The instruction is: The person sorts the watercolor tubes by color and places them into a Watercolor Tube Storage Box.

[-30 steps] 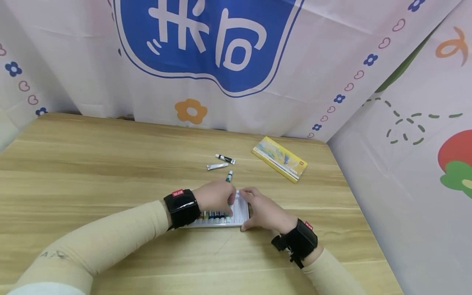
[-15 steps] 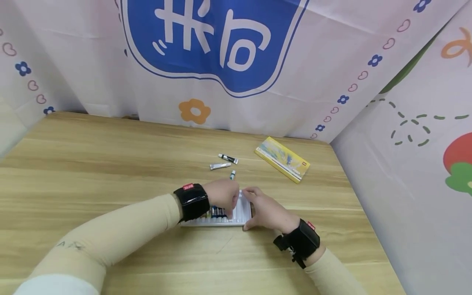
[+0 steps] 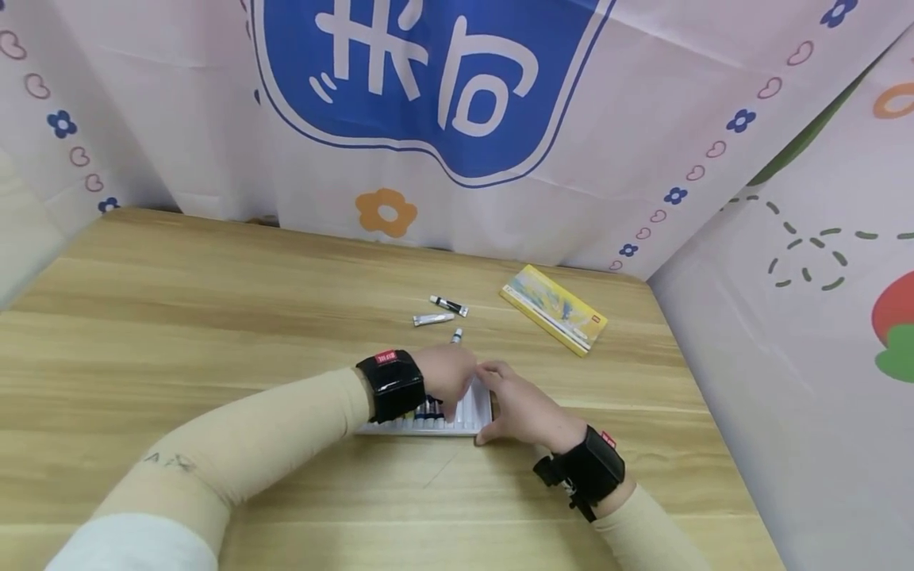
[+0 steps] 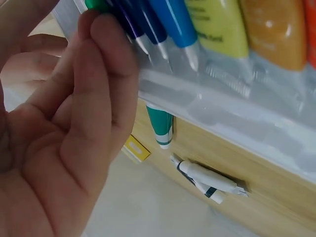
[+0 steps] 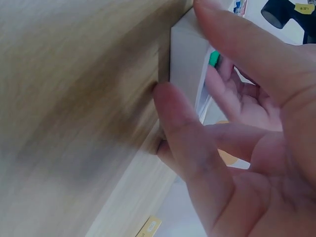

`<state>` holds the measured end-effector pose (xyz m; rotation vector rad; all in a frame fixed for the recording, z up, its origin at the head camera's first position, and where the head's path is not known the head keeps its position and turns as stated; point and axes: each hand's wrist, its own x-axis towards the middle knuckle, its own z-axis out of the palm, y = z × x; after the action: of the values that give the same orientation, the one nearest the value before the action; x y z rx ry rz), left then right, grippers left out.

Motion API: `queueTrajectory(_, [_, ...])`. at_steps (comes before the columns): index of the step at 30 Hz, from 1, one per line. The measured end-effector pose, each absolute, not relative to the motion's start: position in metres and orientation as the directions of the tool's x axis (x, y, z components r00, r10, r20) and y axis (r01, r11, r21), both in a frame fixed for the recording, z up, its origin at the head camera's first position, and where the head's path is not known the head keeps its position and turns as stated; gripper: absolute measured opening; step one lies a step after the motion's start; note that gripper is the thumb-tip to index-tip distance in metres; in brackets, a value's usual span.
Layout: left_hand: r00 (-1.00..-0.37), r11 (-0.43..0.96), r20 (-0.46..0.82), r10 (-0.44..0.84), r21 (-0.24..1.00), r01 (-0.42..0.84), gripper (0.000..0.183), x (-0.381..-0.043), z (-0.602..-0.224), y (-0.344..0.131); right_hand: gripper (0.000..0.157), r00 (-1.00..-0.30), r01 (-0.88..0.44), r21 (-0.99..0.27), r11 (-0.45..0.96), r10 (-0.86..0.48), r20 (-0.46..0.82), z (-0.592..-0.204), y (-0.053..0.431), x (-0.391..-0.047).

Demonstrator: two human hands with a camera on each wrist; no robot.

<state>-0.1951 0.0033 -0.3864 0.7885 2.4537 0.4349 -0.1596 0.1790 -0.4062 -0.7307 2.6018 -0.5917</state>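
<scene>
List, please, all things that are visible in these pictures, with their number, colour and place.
wooden table: one, light brown, before the person
rectangular plastic tray: one, white, on the table
row of paint tubes: at least six, mixed colours, in the tray
single paint tube: one, green, in left grip
loose paint tubes: three, black, silver-white, green, behind the tray
flat rectangular box: one, yellow, far right
printed cloth backdrop: one or more, mainly white, behind the table
sleeves: two, beige, forearms
straps: two, black, wrists
left grip: one, bare, over the tray
right grip: one, bare, tray's right end
</scene>
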Motion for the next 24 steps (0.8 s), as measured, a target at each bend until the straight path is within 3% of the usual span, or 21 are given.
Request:
queueTrajectory(8, [-0.707, 0.729, -0.258, 0.659, 0.453, 0.514, 0.034, -0.179, -0.381, -0.003, 0.1, -0.796, -0.392, -0.495, 0.776, -0.555, -0.241, -0.403, 0.177, -0.157])
queueTrajectory(16, [-0.681, 0.712, -0.23, 0.695, 0.352, 0.607, 0.028, -0.175, -0.381, -0.001, 0.097, -0.8, -0.376, -0.499, 0.781, -0.546, -0.25, -0.403, 0.18, -0.155])
queueTrajectory(24, [-0.667, 0.683, -0.201, 0.718, 0.39, 0.618, 0.027, -0.176, -0.385, -0.006, 0.099, -0.797, -0.402, -0.491, 0.773, -0.559, -0.228, -0.405, 0.18, -0.157])
